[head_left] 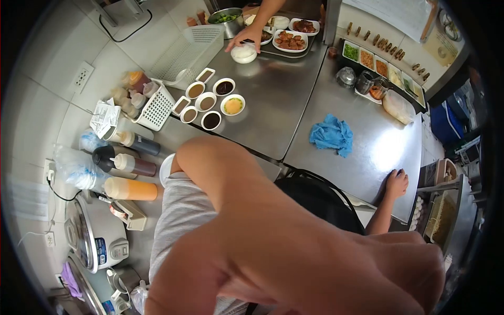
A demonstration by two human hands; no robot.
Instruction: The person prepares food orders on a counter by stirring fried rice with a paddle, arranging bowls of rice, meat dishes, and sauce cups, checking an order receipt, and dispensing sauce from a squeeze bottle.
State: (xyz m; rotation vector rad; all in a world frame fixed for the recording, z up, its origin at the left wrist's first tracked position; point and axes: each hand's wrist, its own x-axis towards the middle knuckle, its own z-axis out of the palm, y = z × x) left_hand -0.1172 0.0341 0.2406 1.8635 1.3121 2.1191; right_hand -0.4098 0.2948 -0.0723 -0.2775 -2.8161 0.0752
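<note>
Very close to the camera, my left hand fills the lower middle, its back turned to me; its fingertips are hidden, so what it holds, if anything, does not show. Over at the right, my right hand rests on the steel counter by its edge, fingers curled in; a small dark spot shows at them, too small to make out. A crumpled blue cloth lies to its left. Sauce bowls, one with yellow liquid and one dark, stand further off on the counter.
At the top, a co-worker's hand touches a white bowl. Dishes of meat stand beside it. Squeeze bottles, a white basket and a rice cooker are at left; a topping rack is at upper right.
</note>
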